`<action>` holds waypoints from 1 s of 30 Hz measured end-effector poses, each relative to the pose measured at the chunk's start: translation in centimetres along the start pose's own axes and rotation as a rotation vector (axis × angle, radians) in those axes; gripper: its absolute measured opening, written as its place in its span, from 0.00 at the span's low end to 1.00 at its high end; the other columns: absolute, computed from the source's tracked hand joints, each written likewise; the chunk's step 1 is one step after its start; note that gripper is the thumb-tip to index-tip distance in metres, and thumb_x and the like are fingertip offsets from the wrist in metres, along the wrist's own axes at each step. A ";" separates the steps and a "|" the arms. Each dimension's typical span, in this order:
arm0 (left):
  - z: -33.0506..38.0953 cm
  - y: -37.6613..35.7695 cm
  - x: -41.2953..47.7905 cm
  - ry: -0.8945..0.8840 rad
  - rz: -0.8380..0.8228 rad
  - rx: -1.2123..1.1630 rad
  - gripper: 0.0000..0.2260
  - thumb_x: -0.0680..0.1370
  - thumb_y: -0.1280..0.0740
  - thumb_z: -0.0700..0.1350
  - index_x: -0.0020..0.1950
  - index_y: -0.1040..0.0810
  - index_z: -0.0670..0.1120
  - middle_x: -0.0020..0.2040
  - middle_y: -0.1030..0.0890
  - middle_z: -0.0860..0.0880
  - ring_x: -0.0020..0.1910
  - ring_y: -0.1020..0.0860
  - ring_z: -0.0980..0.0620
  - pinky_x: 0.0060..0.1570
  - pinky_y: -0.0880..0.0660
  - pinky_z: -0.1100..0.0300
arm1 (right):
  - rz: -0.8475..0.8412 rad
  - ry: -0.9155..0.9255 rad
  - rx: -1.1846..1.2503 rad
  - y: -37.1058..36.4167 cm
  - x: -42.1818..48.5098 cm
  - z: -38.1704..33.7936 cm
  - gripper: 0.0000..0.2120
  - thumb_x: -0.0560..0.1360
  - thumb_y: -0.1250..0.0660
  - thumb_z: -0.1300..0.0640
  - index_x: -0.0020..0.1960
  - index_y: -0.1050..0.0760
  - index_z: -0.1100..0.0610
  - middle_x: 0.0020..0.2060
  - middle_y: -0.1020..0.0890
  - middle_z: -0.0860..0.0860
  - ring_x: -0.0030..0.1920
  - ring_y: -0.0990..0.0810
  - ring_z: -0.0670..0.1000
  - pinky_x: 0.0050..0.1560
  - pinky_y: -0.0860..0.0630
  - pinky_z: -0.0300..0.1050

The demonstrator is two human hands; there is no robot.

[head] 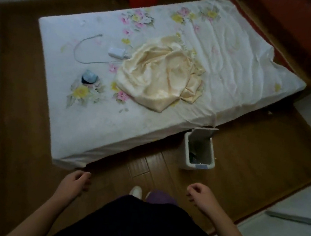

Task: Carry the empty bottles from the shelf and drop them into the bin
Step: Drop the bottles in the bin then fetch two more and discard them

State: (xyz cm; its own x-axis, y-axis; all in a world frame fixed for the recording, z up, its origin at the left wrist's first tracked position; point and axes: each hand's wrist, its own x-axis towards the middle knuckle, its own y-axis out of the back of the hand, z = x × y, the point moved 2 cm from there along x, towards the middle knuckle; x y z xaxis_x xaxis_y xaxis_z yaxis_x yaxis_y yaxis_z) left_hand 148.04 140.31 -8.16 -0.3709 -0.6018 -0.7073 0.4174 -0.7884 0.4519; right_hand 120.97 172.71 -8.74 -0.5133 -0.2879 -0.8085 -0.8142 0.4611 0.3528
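Two hands are seen empty: left hand (75, 182) and right hand (200, 195), fingers (83, 176) loosely curled. Bin (186, 153) is stood lid-raised at 1 o'clock, judged ready for drops.

The room is dim and the picture is a bit blurry, with straight lines bending near the edges.

Bin (199, 151) mouth open, lid up; mattress (93, 120) edge just behind; bare floor (246, 151) right.
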 end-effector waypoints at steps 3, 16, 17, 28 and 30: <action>-5.3 1.5 -3.2 0.125 0.130 -0.143 0.12 0.82 0.39 0.49 0.48 0.19 0.45 0.45 0.16 0.43 0.41 0.18 0.43 0.39 0.25 0.53 | -0.125 0.116 -0.180 -3.0 0.5 -3.1 0.04 0.80 0.36 0.54 0.51 0.23 0.48 0.49 0.17 0.50 0.51 0.19 0.50 0.55 0.21 0.47; -29.7 1.7 -20.5 0.674 0.499 -0.611 0.11 0.81 0.35 0.46 0.50 0.20 0.39 0.45 0.15 0.41 0.38 0.19 0.44 0.36 0.25 0.55 | -0.438 0.502 -0.657 -24.1 -2.3 -15.7 0.05 0.79 0.36 0.53 0.51 0.22 0.50 0.44 0.16 0.48 0.45 0.17 0.47 0.50 0.19 0.46; -30.7 2.1 -21.1 0.698 0.509 -0.640 0.10 0.81 0.35 0.46 0.51 0.21 0.39 0.44 0.16 0.41 0.38 0.19 0.44 0.34 0.26 0.56 | -0.449 0.524 -0.676 -25.5 -2.6 -16.5 0.05 0.79 0.36 0.53 0.51 0.22 0.50 0.44 0.16 0.48 0.45 0.17 0.47 0.50 0.19 0.46; -38.6 13.0 -15.4 0.759 0.415 -0.711 0.11 0.81 0.34 0.43 0.48 0.19 0.35 0.41 0.16 0.38 0.37 0.19 0.41 0.41 0.24 0.52 | -0.325 0.402 -0.646 -36.6 -1.5 -20.3 0.06 0.80 0.37 0.57 0.46 0.22 0.56 0.42 0.16 0.56 0.38 0.19 0.51 0.43 0.22 0.46; -37.9 16.8 -13.4 0.715 0.423 -0.691 0.10 0.82 0.36 0.43 0.49 0.20 0.37 0.42 0.17 0.40 0.36 0.20 0.42 0.38 0.26 0.54 | -0.302 0.356 -0.629 -37.4 -1.0 -20.2 0.07 0.80 0.37 0.57 0.48 0.21 0.58 0.41 0.16 0.56 0.37 0.19 0.51 0.40 0.23 0.45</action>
State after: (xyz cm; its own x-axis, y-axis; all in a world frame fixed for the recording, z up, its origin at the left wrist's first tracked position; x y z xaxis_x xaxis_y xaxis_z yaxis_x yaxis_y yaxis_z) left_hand 191.42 139.93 -11.70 0.3895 -0.4178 -0.8208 0.8590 -0.1567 0.4874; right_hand 146.46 138.80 -11.55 -0.2144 -0.6259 -0.7498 -0.8787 -0.2116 0.4279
